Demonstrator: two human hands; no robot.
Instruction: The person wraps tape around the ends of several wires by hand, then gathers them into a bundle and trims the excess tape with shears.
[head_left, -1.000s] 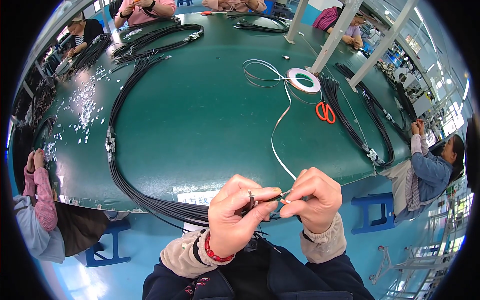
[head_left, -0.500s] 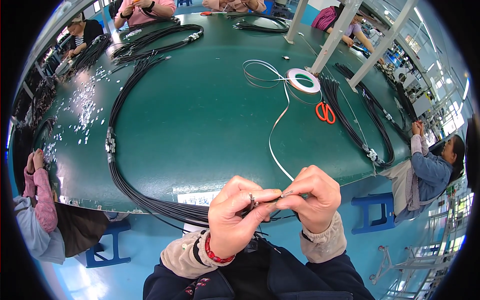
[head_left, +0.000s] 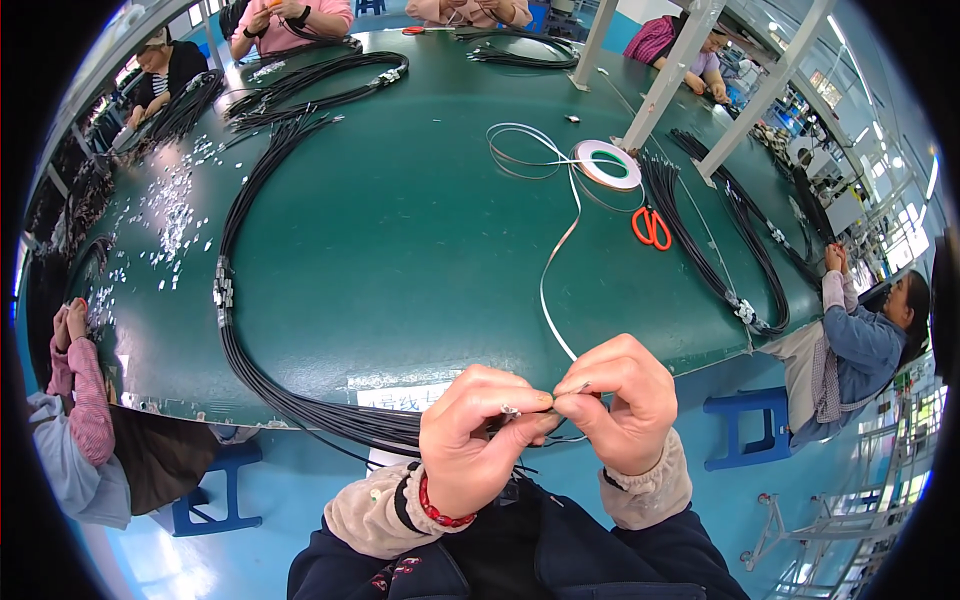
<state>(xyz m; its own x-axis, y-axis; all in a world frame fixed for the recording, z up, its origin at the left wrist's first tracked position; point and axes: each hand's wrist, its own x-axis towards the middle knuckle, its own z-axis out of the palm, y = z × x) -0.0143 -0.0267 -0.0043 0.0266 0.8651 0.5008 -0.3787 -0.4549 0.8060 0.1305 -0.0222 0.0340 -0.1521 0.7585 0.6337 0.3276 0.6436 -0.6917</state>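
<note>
My left hand [head_left: 480, 435] and my right hand [head_left: 622, 400] meet fingertip to fingertip just below the near edge of the green table [head_left: 400, 240]. Both pinch the end of a black cable bundle [head_left: 300, 400] that loops from the table's left side toward me. A thin white tape strip [head_left: 556, 260] runs from my right fingers up to a white tape roll [head_left: 607, 163] on the table. A small metal piece shows at my left fingertips.
Orange-handled scissors [head_left: 651, 227] lie right of the tape. More black cable bundles [head_left: 720, 250] lie at the right and far left [head_left: 300, 85]. Small white scraps [head_left: 165, 215] litter the left side. Other people sit around the table; blue stools [head_left: 745, 425] stand below.
My hands stay together at the cable end with only small finger shifts. The white tape strip has swayed slightly.
</note>
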